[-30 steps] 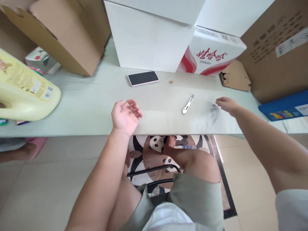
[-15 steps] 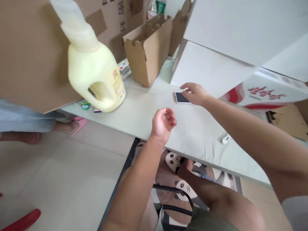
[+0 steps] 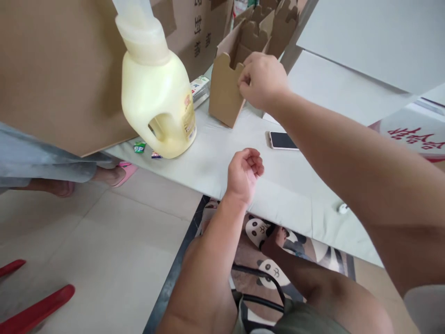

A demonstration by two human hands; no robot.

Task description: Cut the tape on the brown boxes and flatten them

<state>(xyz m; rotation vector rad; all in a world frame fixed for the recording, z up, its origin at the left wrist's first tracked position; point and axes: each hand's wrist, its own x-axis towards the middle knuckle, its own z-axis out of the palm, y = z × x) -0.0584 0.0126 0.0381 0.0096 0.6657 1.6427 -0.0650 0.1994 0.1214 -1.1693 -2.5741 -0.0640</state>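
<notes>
My right hand (image 3: 264,80) is closed at the upper near corner of a narrow brown cardboard box (image 3: 224,90). Its fingertips seem to pinch the box's side wall; part of that wall is hidden behind the hand. The box has notched end flaps and an open top. My left hand (image 3: 245,174) hovers over the pale cloth-covered table (image 3: 215,160), empty, palm turned sideways, fingers loosely curled. A phone (image 3: 283,140) with a dark screen lies between the two hands, partly under my right forearm.
To the left stands a big pale-yellow detergent jug (image 3: 149,88) before a large carton (image 3: 62,69). Small green packets (image 3: 139,147) lie beside it. White boxes (image 3: 347,83) rise at the right. A small white object (image 3: 343,208) sits near my right forearm. Another person's leg (image 3: 52,162) shows at the left.
My right hand has left the phone and moved up and left to the cardboard box, closing at its edge. My left hand keeps its curled pose. The view has shifted slightly.
</notes>
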